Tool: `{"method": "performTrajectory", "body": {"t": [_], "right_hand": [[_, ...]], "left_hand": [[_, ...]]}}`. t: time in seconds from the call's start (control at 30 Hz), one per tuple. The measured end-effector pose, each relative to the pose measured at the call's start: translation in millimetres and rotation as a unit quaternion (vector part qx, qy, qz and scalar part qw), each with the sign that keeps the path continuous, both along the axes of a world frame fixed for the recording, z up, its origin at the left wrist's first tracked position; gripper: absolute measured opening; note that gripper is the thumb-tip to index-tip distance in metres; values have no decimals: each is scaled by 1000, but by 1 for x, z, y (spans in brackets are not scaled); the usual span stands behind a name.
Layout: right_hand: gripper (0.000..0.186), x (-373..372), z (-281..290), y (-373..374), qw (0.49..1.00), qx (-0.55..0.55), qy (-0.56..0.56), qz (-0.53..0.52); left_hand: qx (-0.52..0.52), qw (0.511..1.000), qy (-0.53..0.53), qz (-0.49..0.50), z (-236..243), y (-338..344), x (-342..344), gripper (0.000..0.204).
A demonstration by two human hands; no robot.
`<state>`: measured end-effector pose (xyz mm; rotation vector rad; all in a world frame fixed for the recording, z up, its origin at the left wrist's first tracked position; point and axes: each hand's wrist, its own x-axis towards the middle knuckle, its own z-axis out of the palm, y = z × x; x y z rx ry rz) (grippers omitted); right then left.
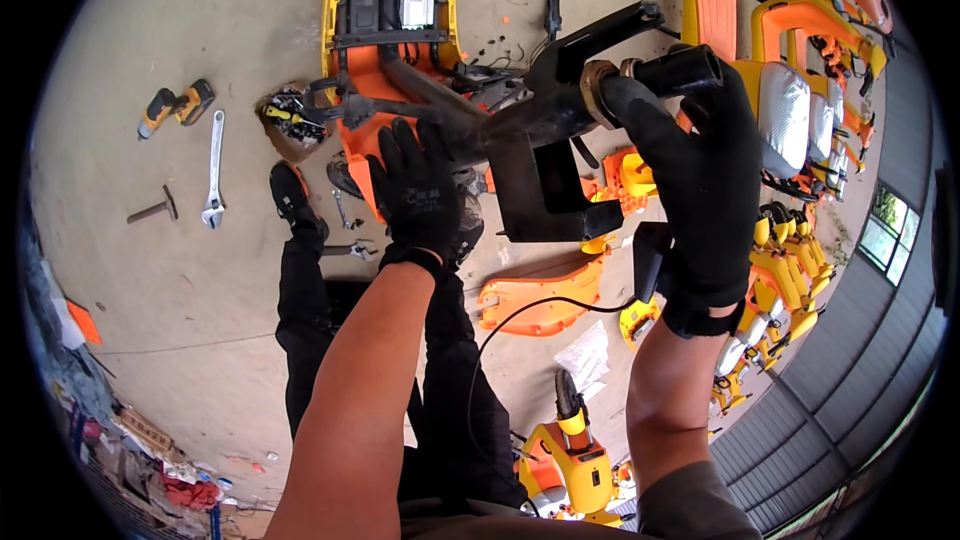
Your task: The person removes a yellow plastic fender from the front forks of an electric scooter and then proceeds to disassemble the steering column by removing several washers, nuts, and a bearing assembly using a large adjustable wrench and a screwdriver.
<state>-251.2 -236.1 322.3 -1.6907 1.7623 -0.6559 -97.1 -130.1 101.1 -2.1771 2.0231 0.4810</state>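
A black metal vehicle frame [430,85] rises toward me, its tube running from an orange and yellow scooter body [370,130] to a wide bracket [535,180]. At its near end is a short black tube [685,70], with a rusty brass-coloured ring nut [598,93] around it. In a black glove, my right hand [705,175] is closed round this tube, thumb beside the ring nut; some fingers are hidden behind it. My left hand [415,190], also gloved in black, lies with fingers stretched out against the frame. Whether its palm bears on the frame is hidden.
On the floor at left lie a cordless drill [178,108], a large adjustable wrench [215,170] and a hammer [155,208]. A box of small parts [293,125] sits beside the scooter body. An orange panel [540,300] lies below the bracket. Several yellow scooters [790,270] line the right side.
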Motion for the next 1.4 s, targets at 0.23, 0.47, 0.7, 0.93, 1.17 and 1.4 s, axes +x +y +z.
{"method": "performTrajectory", "body": {"t": [0.23,0.47,0.7,0.93,1.17,1.4], "right_hand": [[51,-36,7,14,992,-6,81,-99],[35,-5,-3,3,997,-32,51,42],[45,-39,5,10,986,-25,134,-98],[38,-1,-4,9,1000,-10,-9,14],[25,5,-2,3,999,1,-40,-1],[24,13,-1,7,992,36,-103,-63]], "left_hand": [[16,1000,-23,-8,3,-2,0,94],[4,1000,-8,-8,3,-2,0,93],[-6,1000,-16,-4,1,1,0,93],[-10,999,-34,-19,-1,0,1,93],[25,1000,-11,-9,7,-4,1,93],[-2,1000,-5,-12,3,-1,1,91]]}}
